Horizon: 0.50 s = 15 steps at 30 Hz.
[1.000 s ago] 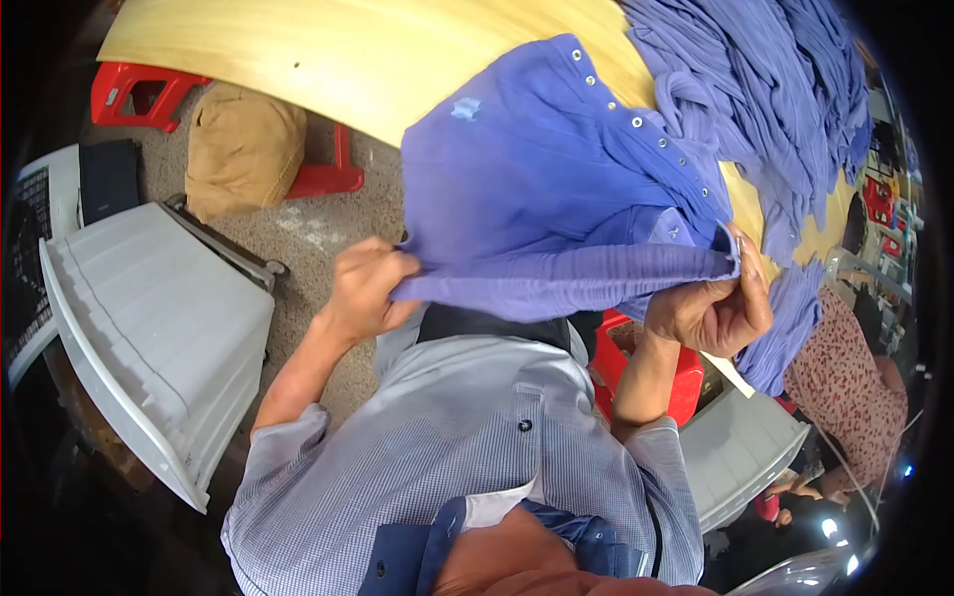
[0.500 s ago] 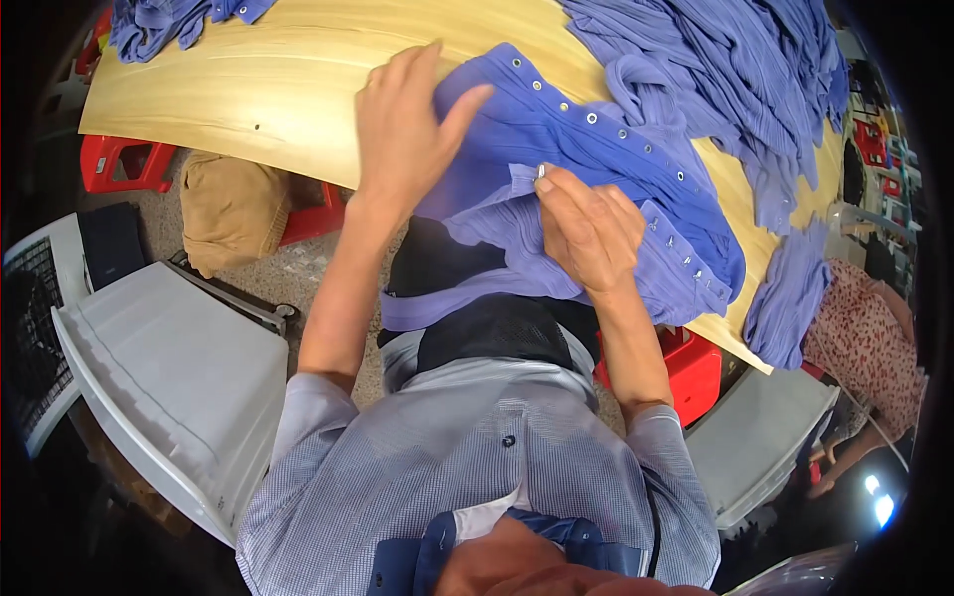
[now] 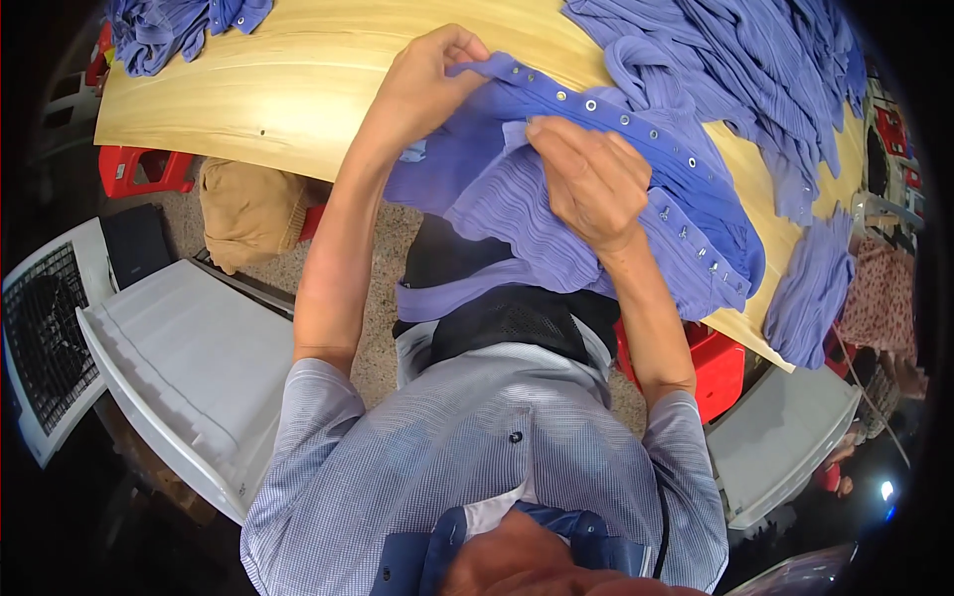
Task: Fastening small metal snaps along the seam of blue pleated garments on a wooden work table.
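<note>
A blue-violet ribbed cardigan (image 3: 517,214) lies over the front edge of the table, partly hanging toward my lap. Round metal-rimmed fasteners run along its far band (image 3: 624,120); small shiny metal pieces line the near band (image 3: 684,230). At the far band's upper left end, my left hand (image 3: 427,84) is closed, pinching the corner between thumb and fingers. My right hand (image 3: 596,184) is closed too, its thumb and forefinger gripping the end of the near band just below the far one. Whatever small part sits under those fingertips is mostly hidden.
More blue-violet garments lie heaped on the wooden table (image 3: 298,89), in a big pile (image 3: 735,89) at right and a small one (image 3: 164,35) far left. Red stools (image 3: 144,171), a brown cloth bundle (image 3: 248,214) and a white bin (image 3: 189,348) stand around. A person's patterned clothing shows at right.
My left hand went from spread fingers over the cloth to pinching the far band's corner, which is now raised. My right hand moved slightly up with the near band's end.
</note>
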Each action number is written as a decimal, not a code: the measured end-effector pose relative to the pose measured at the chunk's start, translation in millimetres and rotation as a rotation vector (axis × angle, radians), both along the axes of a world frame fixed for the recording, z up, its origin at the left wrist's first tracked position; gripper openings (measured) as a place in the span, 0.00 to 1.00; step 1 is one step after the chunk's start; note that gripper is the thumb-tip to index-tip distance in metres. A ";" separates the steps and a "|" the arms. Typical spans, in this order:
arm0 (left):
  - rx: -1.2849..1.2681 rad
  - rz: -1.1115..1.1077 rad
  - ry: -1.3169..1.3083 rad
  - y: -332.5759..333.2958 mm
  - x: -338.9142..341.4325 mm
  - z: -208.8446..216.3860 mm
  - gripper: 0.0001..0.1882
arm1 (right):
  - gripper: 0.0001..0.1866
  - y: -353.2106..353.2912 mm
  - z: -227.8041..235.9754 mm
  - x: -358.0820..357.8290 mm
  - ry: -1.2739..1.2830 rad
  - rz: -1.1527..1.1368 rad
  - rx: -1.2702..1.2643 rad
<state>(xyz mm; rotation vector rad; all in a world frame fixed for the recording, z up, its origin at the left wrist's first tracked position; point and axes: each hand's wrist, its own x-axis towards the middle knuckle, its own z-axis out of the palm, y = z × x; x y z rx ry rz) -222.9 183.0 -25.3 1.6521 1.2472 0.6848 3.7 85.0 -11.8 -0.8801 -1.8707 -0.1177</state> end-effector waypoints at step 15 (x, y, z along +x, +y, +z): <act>-0.242 -0.021 -0.589 -13.6 -6.4 12.3 0.08 | 0.07 21.9 -21.2 -27.6 0.219 0.062 -0.603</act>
